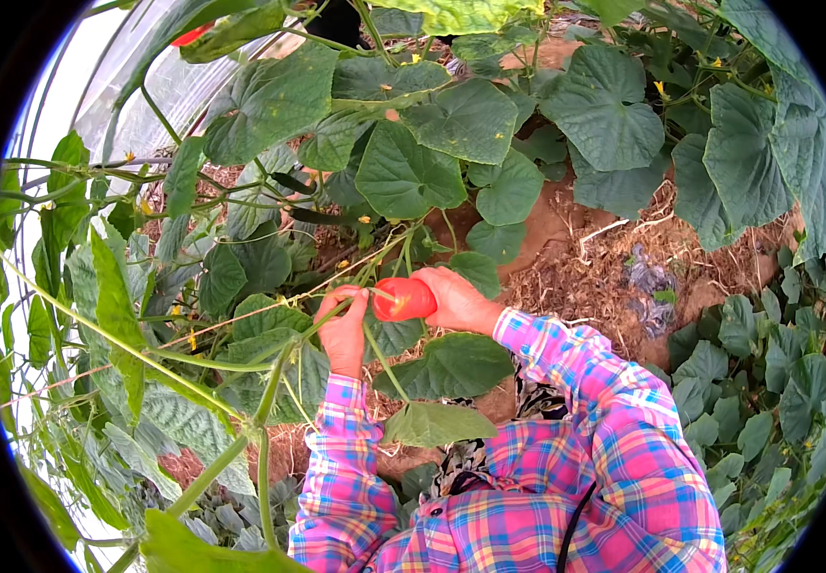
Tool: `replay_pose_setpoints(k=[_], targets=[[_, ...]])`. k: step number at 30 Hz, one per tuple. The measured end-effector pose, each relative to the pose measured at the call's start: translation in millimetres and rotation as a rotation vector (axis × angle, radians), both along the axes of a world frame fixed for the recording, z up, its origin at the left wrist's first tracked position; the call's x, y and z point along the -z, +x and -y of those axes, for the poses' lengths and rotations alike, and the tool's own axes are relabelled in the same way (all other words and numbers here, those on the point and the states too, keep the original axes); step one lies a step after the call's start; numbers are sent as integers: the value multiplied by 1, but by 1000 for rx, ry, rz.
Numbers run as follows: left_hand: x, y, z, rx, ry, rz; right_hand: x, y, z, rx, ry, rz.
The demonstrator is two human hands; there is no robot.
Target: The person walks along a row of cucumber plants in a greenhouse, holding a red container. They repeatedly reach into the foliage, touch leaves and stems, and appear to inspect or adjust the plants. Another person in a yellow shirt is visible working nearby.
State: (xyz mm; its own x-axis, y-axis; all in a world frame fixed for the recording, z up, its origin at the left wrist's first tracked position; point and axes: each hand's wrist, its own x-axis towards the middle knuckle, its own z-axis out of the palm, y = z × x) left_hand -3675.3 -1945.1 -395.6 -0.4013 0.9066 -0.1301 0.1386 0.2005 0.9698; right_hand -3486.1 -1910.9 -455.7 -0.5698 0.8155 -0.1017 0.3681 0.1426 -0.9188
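Observation:
A red tool or device with a rounded body [404, 299] is in my right hand [456, 297], whose fingers wrap its right end. Its left end is close beside my left hand [345, 329], where thumb and fingers pinch a green vine stem [327, 313]. What the red thing's far end touches is hard to tell. A thin string [341, 272] runs slantwise past the stems just above my left hand. Broad green leaves [448, 365] of the cucumber-like plant spread below and around both hands.
Thick vine stems [264, 412] cross the near left. Large leaves [413, 172] and small yellow flowers [660, 87] lie beyond the hands. Brown soil with dry straw [556, 265] shows at right, with crumpled dark plastic [648, 290]. Clear plastic sheeting [169, 93] stands at upper left.

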Motion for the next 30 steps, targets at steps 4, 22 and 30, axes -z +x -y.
replay_pose_setpoints(k=[4,22,30], targets=[[-3,6,1,49,0,-51,6,0,2,24,2,-47],[10,14,13,-31,3,-172,-7,-2,13,6,8,7],[3,7,5,10,-85,-181,3,-11,1,-17,77,-20]])
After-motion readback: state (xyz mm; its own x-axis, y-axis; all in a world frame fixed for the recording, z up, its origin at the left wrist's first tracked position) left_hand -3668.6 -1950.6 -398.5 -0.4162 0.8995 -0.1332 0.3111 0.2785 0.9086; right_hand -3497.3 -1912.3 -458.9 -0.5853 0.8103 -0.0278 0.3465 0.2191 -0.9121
